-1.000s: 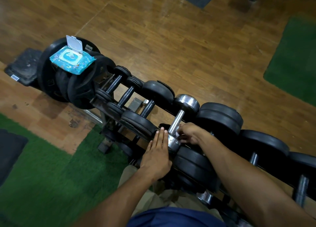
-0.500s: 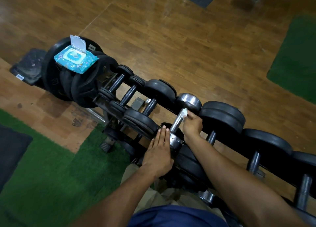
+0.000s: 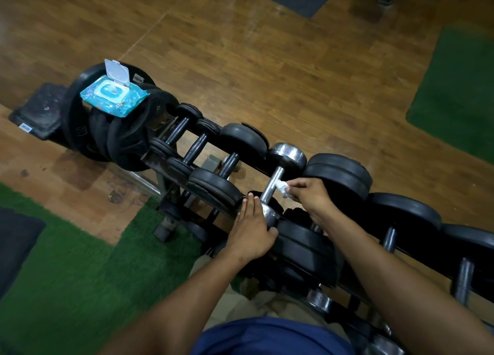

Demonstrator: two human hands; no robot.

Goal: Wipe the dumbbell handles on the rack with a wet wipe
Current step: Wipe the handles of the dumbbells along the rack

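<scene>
Standing over a dumbbell rack point(image 3: 355, 237) that runs from upper left to lower right across a wooden floor point(image 3: 267, 60). Left hand point(image 3: 252, 227) laid flat, fingers straight, over the near chrome head of a chrome dumbbell point(image 3: 287, 155) in the rack's top row. Right hand point(image 3: 311, 197) pinching a crumpled white wet wipe point(image 3: 282, 187) against the bare steel handle point(image 3: 271, 184) of that same dumbbell, about midway along its length. Hands close together but apart, one on the head, the other at the handle. Black rubber dumbbells point(image 3: 339, 175) on either side of the chrome one. Blue wet wipe packet point(image 3: 113, 96), lid flipped open, resting on black weight plates point(image 3: 107, 135) stacked at the rack's far left end. Green turf mats point(image 3: 66, 261) on the floor beside the rack.
</scene>
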